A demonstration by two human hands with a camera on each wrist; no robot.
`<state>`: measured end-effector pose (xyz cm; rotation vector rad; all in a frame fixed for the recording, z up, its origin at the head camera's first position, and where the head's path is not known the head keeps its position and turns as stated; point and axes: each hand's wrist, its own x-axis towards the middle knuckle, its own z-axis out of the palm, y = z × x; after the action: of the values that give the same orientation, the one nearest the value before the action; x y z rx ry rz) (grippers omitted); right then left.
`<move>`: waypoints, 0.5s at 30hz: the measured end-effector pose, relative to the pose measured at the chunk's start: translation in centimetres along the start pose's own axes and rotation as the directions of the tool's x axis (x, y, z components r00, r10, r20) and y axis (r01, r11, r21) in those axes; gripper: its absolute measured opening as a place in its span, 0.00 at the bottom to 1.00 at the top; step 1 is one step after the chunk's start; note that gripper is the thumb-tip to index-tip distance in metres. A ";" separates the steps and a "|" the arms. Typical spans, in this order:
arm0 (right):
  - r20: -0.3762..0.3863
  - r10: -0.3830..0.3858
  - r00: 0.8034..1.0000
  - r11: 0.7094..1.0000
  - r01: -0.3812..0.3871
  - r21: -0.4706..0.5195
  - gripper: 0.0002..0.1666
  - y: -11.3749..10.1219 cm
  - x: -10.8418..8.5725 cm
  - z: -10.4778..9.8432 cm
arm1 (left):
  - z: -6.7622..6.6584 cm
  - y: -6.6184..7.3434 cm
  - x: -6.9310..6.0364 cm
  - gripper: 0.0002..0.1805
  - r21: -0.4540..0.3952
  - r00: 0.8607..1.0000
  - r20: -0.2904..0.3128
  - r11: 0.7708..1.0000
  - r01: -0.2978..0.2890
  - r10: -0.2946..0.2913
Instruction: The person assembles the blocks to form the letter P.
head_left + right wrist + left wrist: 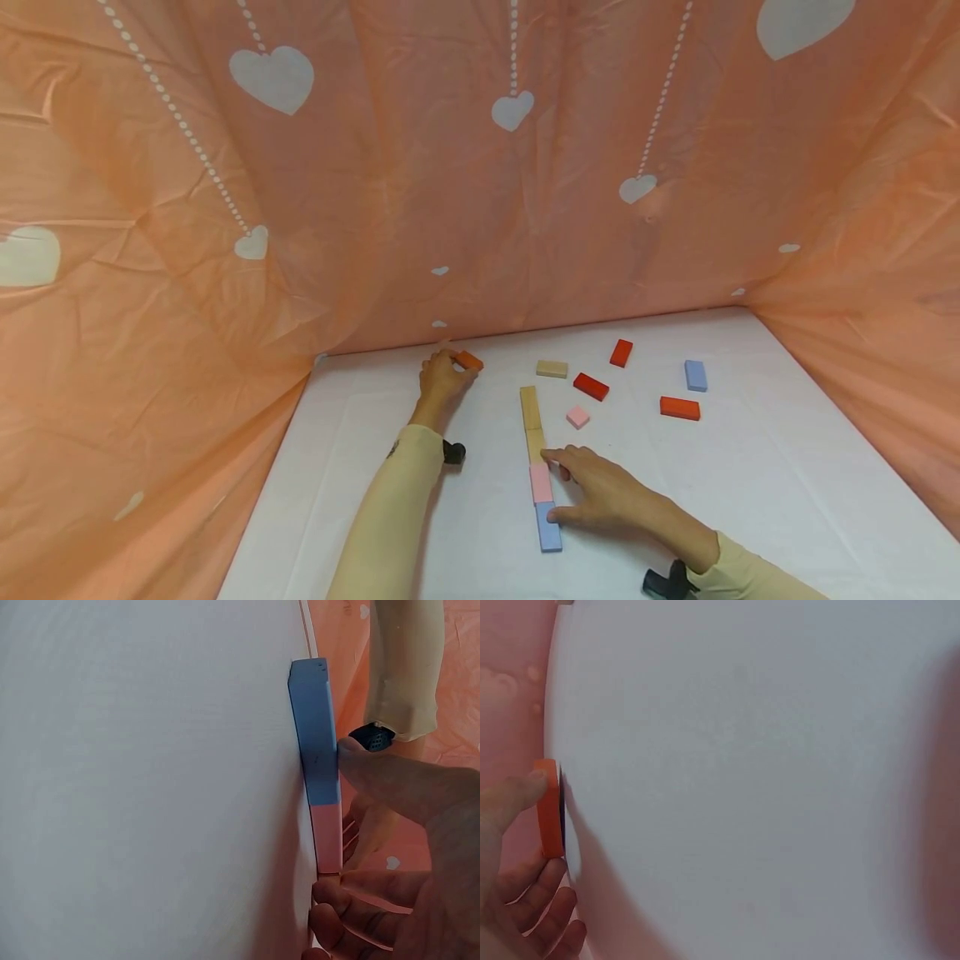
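Observation:
Thumb and fingers of my left hand (444,383) pinch an orange block (469,360) near the table's back edge; the left wrist view shows the block (549,810) between thumb and fingertips. My right hand (611,493) touches a row of blocks laid end to end: its thumb is on the blue block (549,529) and its index finger at the nearer tan block (535,443). Between those two lies a pink block (541,483), and a second tan block (530,407) forms the far end. In the right wrist view the thumb meets the blue block (315,735).
Right of the row lie a small pink block (577,417), a tan block (552,368), red blocks (591,387) (621,352), an orange-red block (679,408) and a blue block (696,375). An orange curtain (465,192) hangs behind the white table (750,500).

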<state>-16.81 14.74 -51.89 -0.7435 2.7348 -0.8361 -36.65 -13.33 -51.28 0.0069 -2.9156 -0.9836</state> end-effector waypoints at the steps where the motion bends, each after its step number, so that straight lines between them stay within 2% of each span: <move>1: 0.000 0.000 1.000 1.000 0.000 0.000 0.55 0.0 0.0 0.0 | -0.1 0.1 0.0 0.31 -0.015 1.000 0.009 1.000 -0.002 0.002; 4: 0.001 0.006 1.000 1.000 -0.006 -0.004 0.55 0.0 0.1 0.0 | -0.2 0.3 -0.2 0.33 -0.050 0.999 0.048 0.999 0.007 -0.005; 9: 0.000 0.010 1.000 1.000 -0.010 -0.008 0.55 0.0 0.1 0.1 | -0.3 0.8 -0.4 0.33 -0.052 0.995 0.100 0.998 -0.018 0.023; 15: -0.001 0.007 1.000 1.000 -0.007 -0.003 0.54 -0.1 0.1 0.0 | -0.3 1.5 -0.4 0.33 -0.076 0.973 0.212 0.994 -0.073 0.088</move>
<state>-16.79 14.60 -51.85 -0.7341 2.7383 -0.8309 -36.16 -12.31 -50.14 -0.2341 -3.0429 -1.1362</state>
